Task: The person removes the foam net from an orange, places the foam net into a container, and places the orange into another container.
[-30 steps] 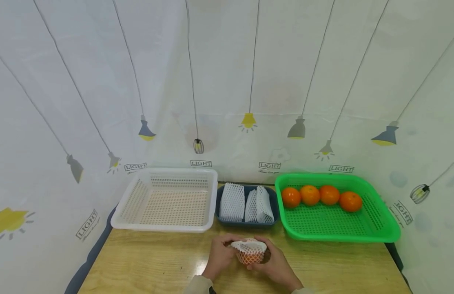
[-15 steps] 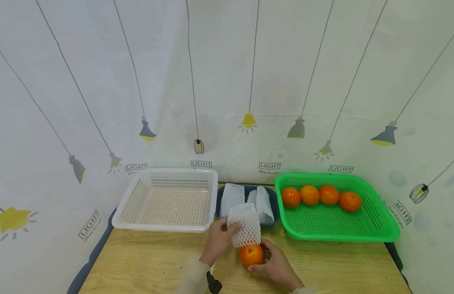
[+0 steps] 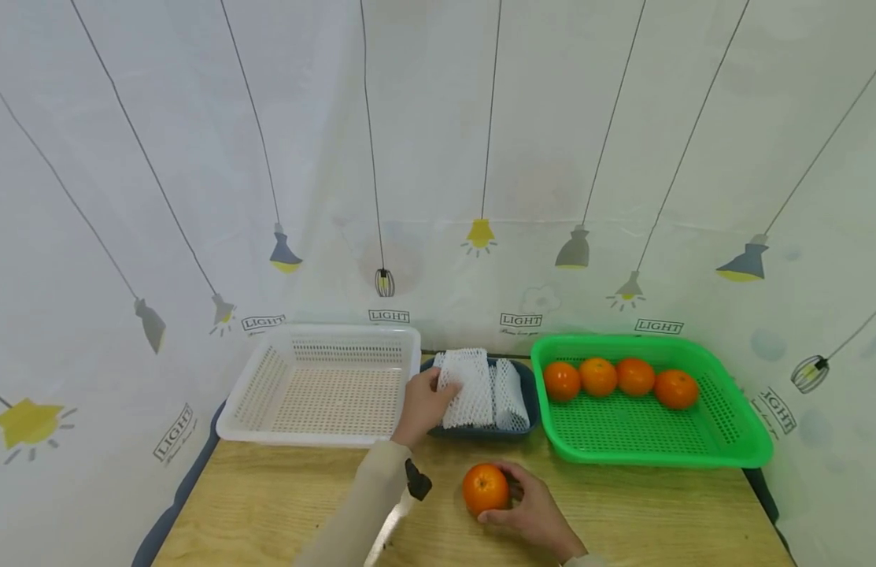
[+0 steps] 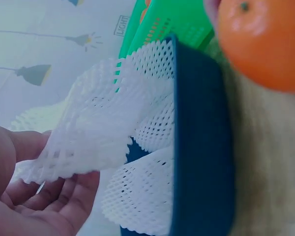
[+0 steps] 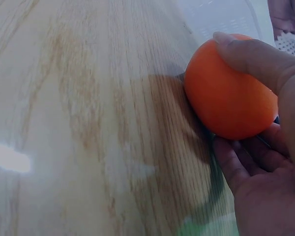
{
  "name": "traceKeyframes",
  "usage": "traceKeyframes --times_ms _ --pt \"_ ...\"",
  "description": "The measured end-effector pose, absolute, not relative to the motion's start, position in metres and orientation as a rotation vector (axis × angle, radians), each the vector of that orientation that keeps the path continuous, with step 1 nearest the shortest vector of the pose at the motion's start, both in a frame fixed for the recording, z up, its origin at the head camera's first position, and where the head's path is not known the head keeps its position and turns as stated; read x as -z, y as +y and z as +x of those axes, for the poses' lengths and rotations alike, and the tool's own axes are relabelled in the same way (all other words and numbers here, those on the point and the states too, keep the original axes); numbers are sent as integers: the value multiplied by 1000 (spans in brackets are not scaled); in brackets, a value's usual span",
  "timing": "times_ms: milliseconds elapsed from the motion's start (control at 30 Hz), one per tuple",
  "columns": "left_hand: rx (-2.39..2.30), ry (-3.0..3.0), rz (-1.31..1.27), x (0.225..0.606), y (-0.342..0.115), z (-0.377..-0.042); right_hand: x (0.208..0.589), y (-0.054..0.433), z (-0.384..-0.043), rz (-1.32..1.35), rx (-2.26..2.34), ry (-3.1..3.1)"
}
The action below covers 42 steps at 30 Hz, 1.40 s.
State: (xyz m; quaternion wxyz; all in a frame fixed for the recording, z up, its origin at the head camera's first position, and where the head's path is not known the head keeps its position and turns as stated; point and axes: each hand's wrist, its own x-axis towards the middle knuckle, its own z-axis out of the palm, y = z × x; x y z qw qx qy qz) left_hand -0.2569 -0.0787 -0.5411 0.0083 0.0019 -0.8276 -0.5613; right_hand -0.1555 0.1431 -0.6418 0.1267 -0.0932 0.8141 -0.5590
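My left hand (image 3: 425, 405) pinches a white foam net sleeve (image 3: 467, 387) by its left edge, over the dark blue tray (image 3: 482, 432). In the left wrist view the foam net sleeve (image 4: 101, 118) hangs flattened between thumb and fingers, above other foam nets (image 4: 142, 189) lying in the tray. On the wooden table in front of the tray, my right hand (image 3: 533, 508) holds a bare orange (image 3: 485, 489). The right wrist view has its thumb over the orange (image 5: 228, 93) and the fingers curled at the lower side.
At the left stands a white plastic basket (image 3: 317, 439). A green basket (image 3: 657, 457) with several oranges (image 3: 634, 376) along its back is at the right. Behind them rises a pale curtain (image 3: 438, 157) printed with lamps.
The foam net has come up off the orange, leaving it bare. My left hand has carried the net forward over the tray, while the right hand stays around the orange.
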Motion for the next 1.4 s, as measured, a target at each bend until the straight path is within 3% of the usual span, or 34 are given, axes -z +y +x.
traceKeyframes --times_ms 333,700,1133,1400 --pt "1552 -2698 173 537 -62 -294 641 143 -154 -282 1632 2379" --pt "1403 -2813 322 558 -48 -306 637 142 -154 -226 1633 2313" --pt "1019 -2738 178 561 -42 -305 637 143 -155 -232 1638 2308" --pt "1290 -2698 47 550 -47 -300 620 144 -153 -252 1634 2372"
